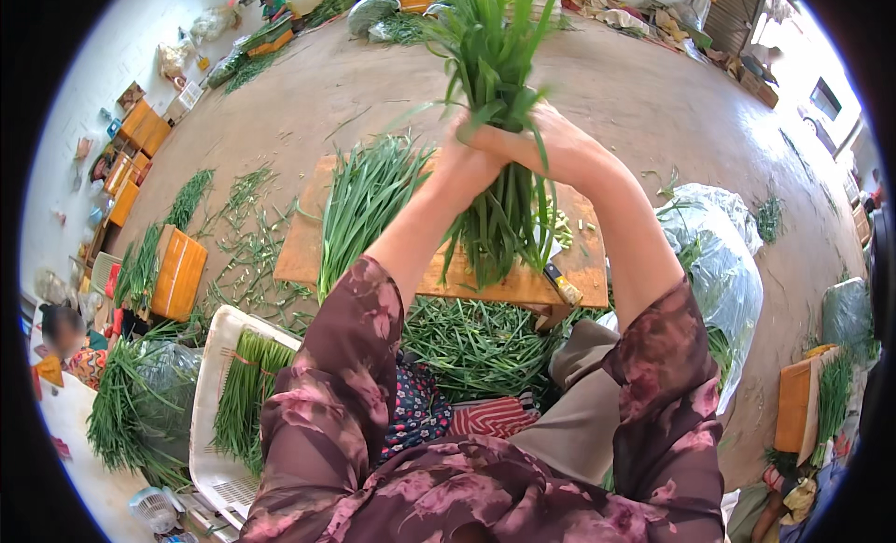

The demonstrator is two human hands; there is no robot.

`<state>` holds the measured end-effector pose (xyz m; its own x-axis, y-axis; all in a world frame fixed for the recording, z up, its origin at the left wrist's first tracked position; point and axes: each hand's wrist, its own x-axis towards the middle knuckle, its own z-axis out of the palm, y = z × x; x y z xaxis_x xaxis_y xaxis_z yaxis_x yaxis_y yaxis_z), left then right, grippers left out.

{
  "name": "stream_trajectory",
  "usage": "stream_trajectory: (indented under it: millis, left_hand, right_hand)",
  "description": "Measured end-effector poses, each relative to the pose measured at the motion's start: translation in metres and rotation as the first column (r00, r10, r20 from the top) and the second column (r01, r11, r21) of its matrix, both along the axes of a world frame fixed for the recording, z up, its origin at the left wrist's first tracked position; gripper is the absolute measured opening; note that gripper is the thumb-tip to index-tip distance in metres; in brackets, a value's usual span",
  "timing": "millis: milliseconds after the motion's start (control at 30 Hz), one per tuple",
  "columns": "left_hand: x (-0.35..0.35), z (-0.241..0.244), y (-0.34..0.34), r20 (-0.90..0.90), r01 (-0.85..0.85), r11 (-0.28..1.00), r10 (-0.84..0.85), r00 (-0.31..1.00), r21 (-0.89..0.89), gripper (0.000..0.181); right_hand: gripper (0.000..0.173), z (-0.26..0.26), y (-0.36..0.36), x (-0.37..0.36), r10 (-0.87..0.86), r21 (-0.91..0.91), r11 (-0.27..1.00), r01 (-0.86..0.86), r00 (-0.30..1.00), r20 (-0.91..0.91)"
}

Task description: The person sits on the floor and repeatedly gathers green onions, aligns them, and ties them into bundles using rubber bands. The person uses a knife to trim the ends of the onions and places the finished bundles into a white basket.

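Note:
Both my hands are raised over the far part of a low wooden table (448,284), wrapped around a thick bunch of long green leaves (500,74), which look like garlic chives. My left hand (476,147) and my right hand (553,140) meet at the middle of the bunch, whose leaves spread above and below them. Another pile of the leaves (371,193) lies on the table's left side. At the right, a knife with a black and yellow handle (561,284) lies partly behind the held leaves, beside small cut stem pieces (560,228).
A white plastic crate (210,403) with tied bundles stands at my left. Loose cut leaves (476,340) lie below the table's near edge. A large clear plastic bag (721,263) is at the right. Another person (63,333) sits at the far left; leaf scraps litter the floor.

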<state>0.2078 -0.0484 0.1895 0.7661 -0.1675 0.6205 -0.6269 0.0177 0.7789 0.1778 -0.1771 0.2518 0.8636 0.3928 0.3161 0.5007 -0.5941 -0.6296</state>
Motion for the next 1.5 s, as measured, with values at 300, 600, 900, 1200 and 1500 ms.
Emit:
stream_trajectory:
  millis: [300,600,900,1200,1500]
  left_hand:
    - [-0.044,-0.002,0.158,-0.544,-0.466,0.487,-0.023,0.839,-0.739,0.012]
    - [-0.203,-0.074,0.233,-0.762,-0.750,0.238,0.057,0.645,-0.617,0.020]
    - [-0.277,-0.122,0.295,-0.842,-0.837,0.207,0.091,0.532,-0.506,0.037]
    - [-0.278,-0.141,0.302,-0.806,-0.778,0.300,0.045,0.590,-0.553,0.040]
    - [-0.288,-0.150,0.310,-0.594,-0.569,0.356,0.049,0.803,-0.741,0.024]
  right_hand:
    - [0.037,-0.166,-0.092,-0.106,-0.281,0.385,0.830,0.403,0.899,-0.335]
    - [0.024,-0.219,0.044,-0.207,0.667,0.743,0.480,0.467,0.356,-0.655]
    - [0.027,-0.248,0.028,-0.216,0.049,0.206,0.975,0.077,0.838,-0.544]
    - [0.034,-0.221,0.078,-0.162,0.286,0.451,0.783,0.429,0.396,-0.873]
    - [0.028,-0.239,0.079,-0.164,0.351,0.436,0.841,0.319,0.291,-0.890]
